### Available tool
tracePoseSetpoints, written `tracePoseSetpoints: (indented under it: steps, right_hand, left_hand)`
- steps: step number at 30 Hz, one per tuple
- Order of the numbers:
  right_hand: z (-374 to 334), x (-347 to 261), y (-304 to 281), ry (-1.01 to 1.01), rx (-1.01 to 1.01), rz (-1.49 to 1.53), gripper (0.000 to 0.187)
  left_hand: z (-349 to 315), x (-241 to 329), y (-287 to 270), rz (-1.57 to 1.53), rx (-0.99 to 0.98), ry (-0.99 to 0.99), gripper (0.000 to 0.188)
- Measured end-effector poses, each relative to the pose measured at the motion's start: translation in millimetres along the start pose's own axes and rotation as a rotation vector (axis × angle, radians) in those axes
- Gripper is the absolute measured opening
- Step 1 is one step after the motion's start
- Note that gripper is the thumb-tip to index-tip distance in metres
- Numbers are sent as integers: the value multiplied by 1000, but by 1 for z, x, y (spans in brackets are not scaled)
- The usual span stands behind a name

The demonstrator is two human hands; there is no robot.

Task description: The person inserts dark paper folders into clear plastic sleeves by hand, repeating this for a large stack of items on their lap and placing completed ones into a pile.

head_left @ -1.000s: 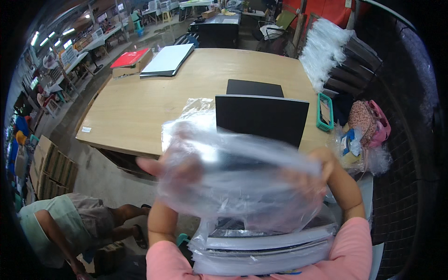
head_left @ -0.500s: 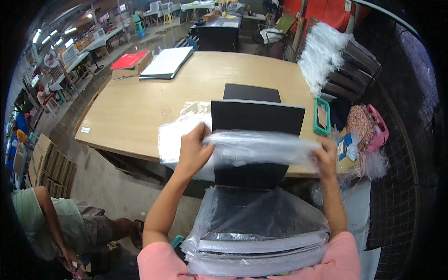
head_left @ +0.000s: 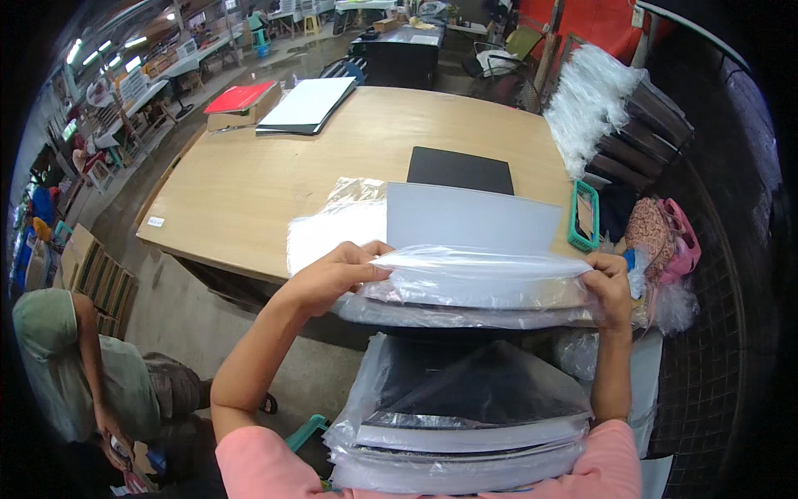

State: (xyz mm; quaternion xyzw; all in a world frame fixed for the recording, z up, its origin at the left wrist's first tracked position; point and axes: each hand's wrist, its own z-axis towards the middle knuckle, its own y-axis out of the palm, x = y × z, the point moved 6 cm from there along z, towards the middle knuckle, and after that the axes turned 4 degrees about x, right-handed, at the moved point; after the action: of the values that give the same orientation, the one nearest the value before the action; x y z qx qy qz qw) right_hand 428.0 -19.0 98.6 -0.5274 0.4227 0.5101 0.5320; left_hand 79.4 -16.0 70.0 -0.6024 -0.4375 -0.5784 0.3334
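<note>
My left hand [head_left: 337, 274] and my right hand [head_left: 609, 287] each pinch one end of a clear plastic bag [head_left: 490, 279], pulled wide between them at the near table edge. Just beyond it a flat grey board [head_left: 474, 214] shows its upper part. Plastic covers the board's lower edge; whether the board is inside the bag I cannot tell. Behind it a black board [head_left: 460, 170] lies on the table. White sheets [head_left: 337, 237] and crinkled clear film lie beside my left hand. Close to my body sits a stack of plastic-wrapped black boards [head_left: 474, 391].
On the wooden table [head_left: 249, 191] are a red folder [head_left: 241, 97], a stack of white and black boards [head_left: 306, 106] and a green basket [head_left: 585, 216]. Plastic-wrapped packs [head_left: 586, 108] and bags [head_left: 657, 237] stand at the right. A person [head_left: 91, 366] is at lower left.
My hands have lowered the plastic bag and spread it over the lower edge of the upright board. That board, black-faced before, now leans back and looks grey. The person at left has shifted.
</note>
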Motion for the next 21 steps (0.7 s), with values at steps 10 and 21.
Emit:
tracePoseSetpoints:
  steps: [10, 21]
  right_hand:
    - [-63, 144, 3, 315, 133, 678, 22]
    - [-65, 288, 12, 516, -39, 58, 17]
  left_hand:
    - [-8, -192, -15, -612, -160, -545, 16]
    - [2, -341, -54, -280, 148, -620, 32]
